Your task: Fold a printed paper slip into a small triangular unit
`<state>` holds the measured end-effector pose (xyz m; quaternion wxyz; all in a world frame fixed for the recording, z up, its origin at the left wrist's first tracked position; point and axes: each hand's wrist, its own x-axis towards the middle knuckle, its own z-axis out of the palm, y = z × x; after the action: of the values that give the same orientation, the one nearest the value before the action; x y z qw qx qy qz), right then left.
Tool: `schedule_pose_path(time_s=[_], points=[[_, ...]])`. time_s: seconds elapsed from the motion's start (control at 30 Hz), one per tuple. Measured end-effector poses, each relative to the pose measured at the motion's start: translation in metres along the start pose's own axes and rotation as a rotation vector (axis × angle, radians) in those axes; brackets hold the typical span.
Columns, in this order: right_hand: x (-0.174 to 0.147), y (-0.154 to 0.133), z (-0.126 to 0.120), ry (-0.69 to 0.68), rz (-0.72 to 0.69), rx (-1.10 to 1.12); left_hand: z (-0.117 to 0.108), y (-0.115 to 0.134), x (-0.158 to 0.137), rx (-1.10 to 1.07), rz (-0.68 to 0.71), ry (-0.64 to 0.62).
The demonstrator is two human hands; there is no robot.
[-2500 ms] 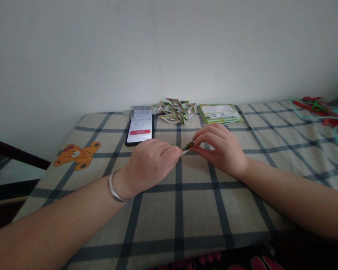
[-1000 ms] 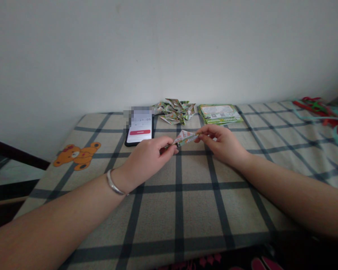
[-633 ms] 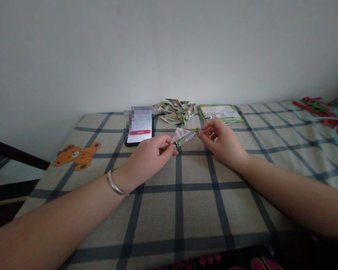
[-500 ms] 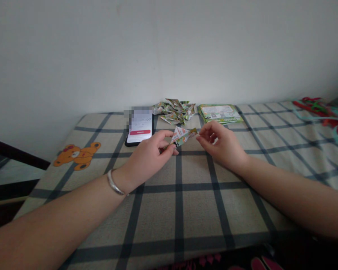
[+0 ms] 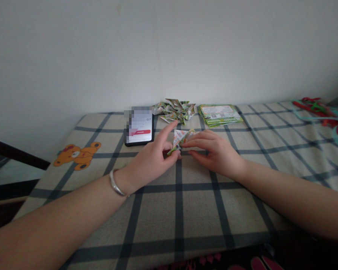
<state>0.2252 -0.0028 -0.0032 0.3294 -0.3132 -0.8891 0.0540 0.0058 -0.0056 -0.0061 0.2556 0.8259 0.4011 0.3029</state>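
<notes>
A small folded paper piece (image 5: 178, 137), white with orange and green print, is held just above the checked cloth or on it; I cannot tell which. My left hand (image 5: 159, 150) pinches its lower left corner between thumb and curled fingers, while the index finger points up and away. The fingers of my right hand (image 5: 214, 152) lie over the paper's right end and hide part of it, with the thumb below. Behind them lies a heap of similar folded paper pieces (image 5: 173, 112). A stack of green printed leaflets (image 5: 221, 114) sits to the right of the heap.
A phone (image 5: 139, 131) with a lit screen lies left of the heap. The table's checked cloth (image 5: 157, 217) carries an orange bear figure (image 5: 77, 155) at left. Red and teal ribbons (image 5: 323, 114) lie at far right. The wall (image 5: 169, 52) rises behind the table.
My right hand has moved left onto the paper, covering its right end. My left index finger has lifted off. The paper's right side now looks bent or folded over.
</notes>
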Motion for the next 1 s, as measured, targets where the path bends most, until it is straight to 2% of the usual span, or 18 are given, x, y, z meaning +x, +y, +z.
schedule_pose_path(time_s=[0.37,0.53,0.8,1.0], points=[[0.000,-0.002,0.001,-0.014,-0.011,-0.032,-0.002,0.005,0.001,-0.007,0.054,0.047],[0.000,-0.001,-0.001,0.035,-0.013,-0.050,-0.005,0.007,0.000,-0.043,0.124,0.009],[0.001,-0.003,-0.005,0.063,-0.042,-0.152,-0.002,0.007,-0.001,0.033,0.127,-0.022],[0.001,-0.006,-0.009,0.034,-0.079,-0.236,0.000,0.004,-0.001,0.088,0.165,-0.038]])
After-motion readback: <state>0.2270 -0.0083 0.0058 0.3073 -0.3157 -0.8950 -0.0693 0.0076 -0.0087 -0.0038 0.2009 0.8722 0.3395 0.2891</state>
